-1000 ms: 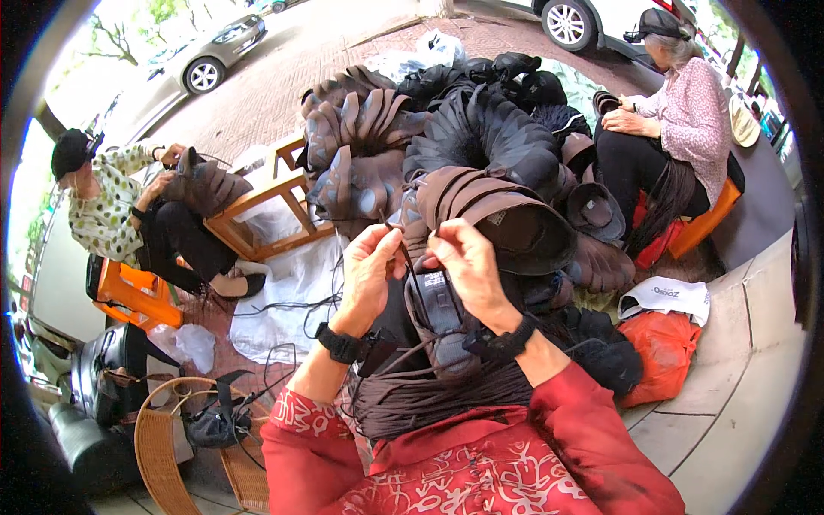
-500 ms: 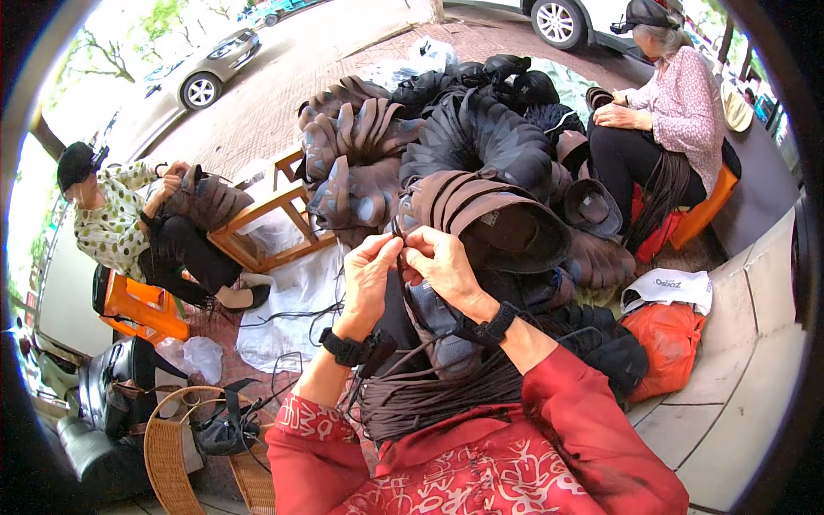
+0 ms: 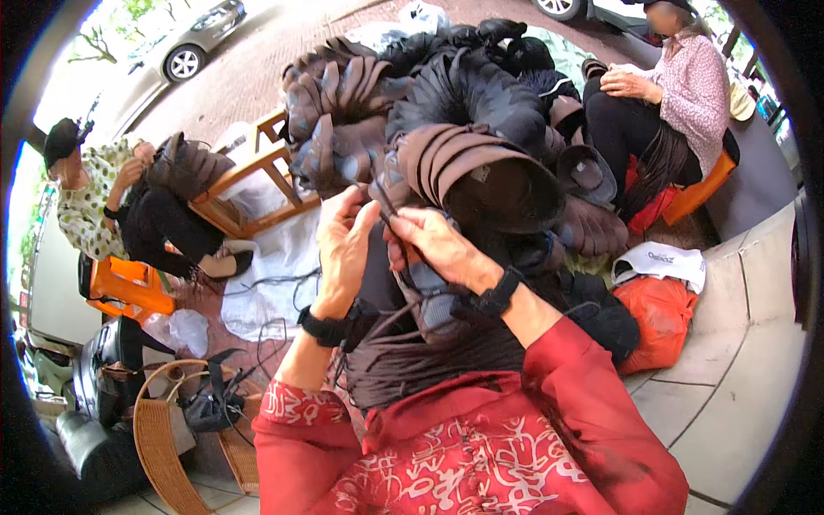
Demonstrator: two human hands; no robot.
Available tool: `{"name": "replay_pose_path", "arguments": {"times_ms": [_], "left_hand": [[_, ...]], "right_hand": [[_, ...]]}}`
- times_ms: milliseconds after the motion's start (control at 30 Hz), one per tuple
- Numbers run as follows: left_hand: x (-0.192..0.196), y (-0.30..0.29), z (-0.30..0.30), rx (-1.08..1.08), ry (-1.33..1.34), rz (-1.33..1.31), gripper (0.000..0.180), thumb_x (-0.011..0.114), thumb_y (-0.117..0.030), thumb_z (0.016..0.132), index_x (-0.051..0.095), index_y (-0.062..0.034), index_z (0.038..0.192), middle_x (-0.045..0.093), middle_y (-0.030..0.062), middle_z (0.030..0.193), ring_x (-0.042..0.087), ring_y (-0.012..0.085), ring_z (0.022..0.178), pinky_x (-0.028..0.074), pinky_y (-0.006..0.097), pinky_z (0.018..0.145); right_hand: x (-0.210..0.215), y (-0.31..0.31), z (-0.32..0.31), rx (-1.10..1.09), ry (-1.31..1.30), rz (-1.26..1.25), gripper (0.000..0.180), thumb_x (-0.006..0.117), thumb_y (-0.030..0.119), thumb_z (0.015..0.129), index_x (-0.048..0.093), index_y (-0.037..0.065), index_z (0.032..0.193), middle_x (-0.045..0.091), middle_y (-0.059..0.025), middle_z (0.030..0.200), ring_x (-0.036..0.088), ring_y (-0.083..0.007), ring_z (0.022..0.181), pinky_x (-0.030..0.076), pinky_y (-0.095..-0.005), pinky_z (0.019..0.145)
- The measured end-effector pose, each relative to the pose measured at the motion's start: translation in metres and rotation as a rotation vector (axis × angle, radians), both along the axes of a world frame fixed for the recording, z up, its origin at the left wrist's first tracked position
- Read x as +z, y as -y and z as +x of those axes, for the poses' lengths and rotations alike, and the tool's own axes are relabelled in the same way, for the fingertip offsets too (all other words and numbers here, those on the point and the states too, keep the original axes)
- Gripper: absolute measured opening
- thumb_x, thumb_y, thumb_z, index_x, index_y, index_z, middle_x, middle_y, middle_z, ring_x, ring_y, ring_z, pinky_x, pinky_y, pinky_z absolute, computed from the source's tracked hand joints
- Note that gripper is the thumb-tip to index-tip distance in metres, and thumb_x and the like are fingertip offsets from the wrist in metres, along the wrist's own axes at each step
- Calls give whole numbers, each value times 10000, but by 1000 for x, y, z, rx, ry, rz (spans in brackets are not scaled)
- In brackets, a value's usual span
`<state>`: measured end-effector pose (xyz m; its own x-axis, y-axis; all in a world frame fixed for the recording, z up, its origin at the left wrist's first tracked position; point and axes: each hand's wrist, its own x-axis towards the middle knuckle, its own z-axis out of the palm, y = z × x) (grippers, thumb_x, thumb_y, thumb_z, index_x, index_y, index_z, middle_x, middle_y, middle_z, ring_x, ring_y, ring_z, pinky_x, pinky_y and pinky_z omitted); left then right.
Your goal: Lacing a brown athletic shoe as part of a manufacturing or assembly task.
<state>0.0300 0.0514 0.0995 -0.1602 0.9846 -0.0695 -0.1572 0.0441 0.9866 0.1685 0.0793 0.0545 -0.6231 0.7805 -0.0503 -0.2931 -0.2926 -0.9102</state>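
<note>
Dark shoe uppers lie in front of me, one of them a grey-brown shoe upper (image 3: pixel 436 316) hanging below my hands. My right hand (image 3: pixel 446 249) pinches a dark shoelace (image 3: pixel 384 202) that rises from this upper. Just left of the lace is my left hand (image 3: pixel 343 253), its thumb and fingers apart and nothing visible between them. A thick bundle of brown laces (image 3: pixel 429 369) lies across my lap. Beyond my hands rests a nested stack of brown shoe uppers (image 3: pixel 455 167), its opening facing me. The right fingertips partly hide where the lace meets the upper.
More uppers form a dark heap (image 3: pixel 468 90) behind. A wooden stool frame (image 3: pixel 249 184) stands left of it. Co-workers sit at left (image 3: pixel 94 184) and right (image 3: pixel 687 94). A red plastic bag (image 3: pixel 657 318) lies at right, a wicker chair (image 3: pixel 159 429) at lower left.
My hands have come apart: the left has moved left and its fingers have spread, while the right keeps the lace. The whole view has shifted slightly.
</note>
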Motion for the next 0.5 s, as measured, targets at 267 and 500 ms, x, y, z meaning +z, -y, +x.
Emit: {"name": "replay_pose_path", "arguments": {"times_ms": [267,500], "left_hand": [[-83,110,35,-632,-1307,852,379,557,-100,678,533,37,1031,531,153,1027,503,276,989,406,358,895],[-96,115,33,-737,-1318,837,387,549,-144,771,496,67,1092,500,194,1130,442,335,1121,344,403,981]], "right_hand": [[20,2,0,75,230,103,234,440,227,929,518,38,814,555,-23,639,526,-93,544,442,-219,487],[208,-35,100,-382,386,927,242,503,154,778,577,20,591,535,-46,559,514,-110,531,413,-272,478]]}}
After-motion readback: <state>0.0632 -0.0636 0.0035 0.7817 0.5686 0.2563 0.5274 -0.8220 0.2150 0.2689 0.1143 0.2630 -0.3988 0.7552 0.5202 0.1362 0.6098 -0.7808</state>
